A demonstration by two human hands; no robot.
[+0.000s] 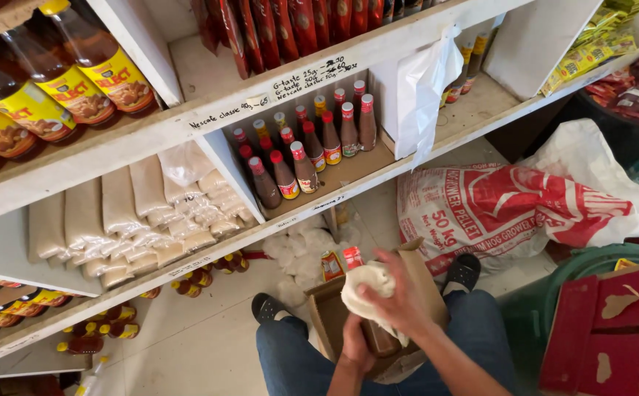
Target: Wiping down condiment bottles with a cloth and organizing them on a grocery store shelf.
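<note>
Below the white wooden shelf [378, 172], over an open brown cardboard box [327, 308] on the lap, the right hand [400, 297] presses a white cloth [367, 290] around a dark bottle [379, 339] gripped by the left hand [356, 343]. A slipping grip could drop the bottle.

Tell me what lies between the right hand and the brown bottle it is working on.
In the head view, a white cloth lies between the right hand and the brown bottle, which the left hand steadies.

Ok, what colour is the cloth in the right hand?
White: the cloth under the right hand is wrapped over a brown bottle, clearest in the head view.
</note>
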